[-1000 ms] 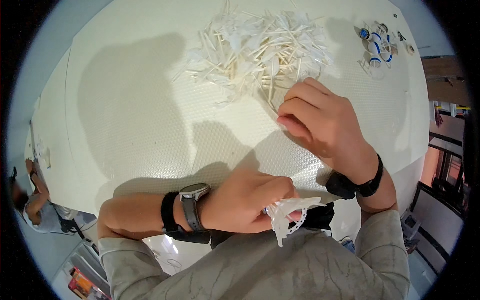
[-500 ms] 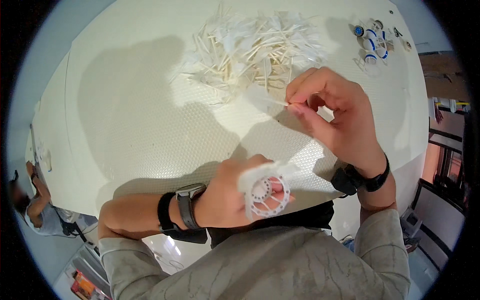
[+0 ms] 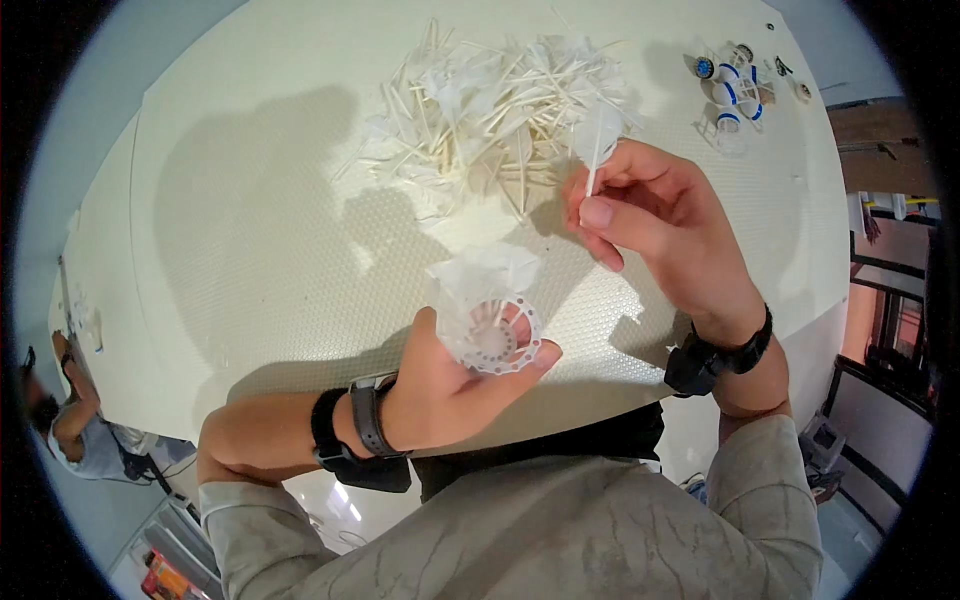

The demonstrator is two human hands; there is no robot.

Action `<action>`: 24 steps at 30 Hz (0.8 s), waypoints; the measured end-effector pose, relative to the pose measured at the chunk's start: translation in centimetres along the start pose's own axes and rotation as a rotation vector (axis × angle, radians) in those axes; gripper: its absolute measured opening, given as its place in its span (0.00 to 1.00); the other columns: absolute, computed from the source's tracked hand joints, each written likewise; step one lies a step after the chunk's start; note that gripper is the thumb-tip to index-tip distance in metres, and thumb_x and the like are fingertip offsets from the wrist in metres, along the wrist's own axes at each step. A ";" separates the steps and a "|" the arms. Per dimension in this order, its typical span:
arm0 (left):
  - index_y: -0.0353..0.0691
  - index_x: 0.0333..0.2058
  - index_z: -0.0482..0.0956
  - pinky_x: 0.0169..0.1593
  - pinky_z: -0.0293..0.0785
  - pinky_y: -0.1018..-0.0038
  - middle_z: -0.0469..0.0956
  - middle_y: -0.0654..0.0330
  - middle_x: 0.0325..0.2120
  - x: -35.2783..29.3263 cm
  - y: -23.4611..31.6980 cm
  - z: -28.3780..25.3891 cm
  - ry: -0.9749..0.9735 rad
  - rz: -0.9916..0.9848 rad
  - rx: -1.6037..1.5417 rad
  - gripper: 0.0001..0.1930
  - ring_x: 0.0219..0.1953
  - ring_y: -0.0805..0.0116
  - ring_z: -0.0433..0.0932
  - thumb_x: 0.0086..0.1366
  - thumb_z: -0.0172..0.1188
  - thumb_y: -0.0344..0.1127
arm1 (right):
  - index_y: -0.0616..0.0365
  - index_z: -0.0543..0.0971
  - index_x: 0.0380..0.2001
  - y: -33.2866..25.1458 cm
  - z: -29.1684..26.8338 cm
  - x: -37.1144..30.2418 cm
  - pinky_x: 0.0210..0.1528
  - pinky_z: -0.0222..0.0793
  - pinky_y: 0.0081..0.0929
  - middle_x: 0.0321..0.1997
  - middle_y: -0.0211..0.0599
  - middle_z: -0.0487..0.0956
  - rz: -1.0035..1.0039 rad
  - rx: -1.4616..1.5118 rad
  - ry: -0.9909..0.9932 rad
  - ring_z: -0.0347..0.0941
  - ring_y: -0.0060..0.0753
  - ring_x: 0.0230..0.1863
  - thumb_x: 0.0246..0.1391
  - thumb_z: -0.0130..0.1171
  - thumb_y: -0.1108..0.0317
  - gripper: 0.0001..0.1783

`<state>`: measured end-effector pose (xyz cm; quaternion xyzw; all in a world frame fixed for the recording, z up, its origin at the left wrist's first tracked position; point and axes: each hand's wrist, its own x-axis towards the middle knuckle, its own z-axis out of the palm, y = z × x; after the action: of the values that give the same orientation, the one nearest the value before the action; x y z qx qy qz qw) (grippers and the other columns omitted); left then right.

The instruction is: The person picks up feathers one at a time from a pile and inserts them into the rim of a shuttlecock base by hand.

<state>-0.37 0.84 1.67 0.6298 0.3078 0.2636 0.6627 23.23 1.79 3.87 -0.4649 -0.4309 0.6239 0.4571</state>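
Note:
My left hand (image 3: 440,390) is wrapped round a white plastic shuttlecock frame (image 3: 530,345), its ring pierced with small holes and its thin ribs running in to a smaller hub. White feathers (image 3: 480,275) stand along the frame's far side. Between the thumb and fingers of my right hand (image 3: 650,205), a single white feather (image 3: 598,150) is pinched by its shaft, vane pointing up and away from me. Just beyond both hands lies a loose heap of white feathers (image 3: 480,110), their pale shafts crossing in all directions.
Several white shuttlecock pieces with blue bands (image 3: 728,92) lie at the far right, with small round parts (image 3: 803,91) near the table edge. The white, dimpled table (image 3: 270,250) curves round me. A person (image 3: 75,420) sits at the far left.
My right hand has turned the feather from lying sideways to pointing up. My left hand has moved the frame away from my body and tilted it, bringing its feathers into clearer sight.

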 end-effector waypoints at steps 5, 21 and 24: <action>0.38 0.32 0.73 0.29 0.64 0.77 0.71 0.68 0.24 -0.2 -0.2 0.4 0.128 -0.102 -0.098 0.08 0.26 0.79 0.67 0.62 0.66 0.27 | 0.59 0.80 0.39 -0.2 0.1 -0.2 0.27 0.63 0.14 0.34 0.27 0.81 0.021 -0.012 -0.017 0.69 0.11 0.28 0.56 0.67 0.71 0.08; 0.34 0.42 0.77 0.39 0.70 0.78 0.77 0.65 0.33 0.4 0.7 0.5 0.164 -0.158 -0.311 0.07 0.35 0.79 0.73 0.66 0.62 0.24 | 0.64 0.84 0.42 0.1 1.3 -0.9 0.36 0.70 0.17 0.38 0.32 0.84 0.088 0.077 -0.116 0.78 0.17 0.37 0.53 0.69 0.74 0.12; 0.34 0.42 0.77 0.39 0.71 0.78 0.79 0.64 0.33 0.2 0.4 0.2 0.155 -0.192 -0.230 0.08 0.35 0.79 0.74 0.65 0.63 0.24 | 0.63 0.84 0.40 0.4 1.3 -0.9 0.37 0.69 0.18 0.34 0.28 0.81 0.060 0.051 -0.164 0.76 0.16 0.35 0.52 0.71 0.73 0.12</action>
<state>-0.04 0.89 2.00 0.4954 0.3848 0.2801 0.7267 22.05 0.68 3.93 -0.4133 -0.4367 0.6839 0.4132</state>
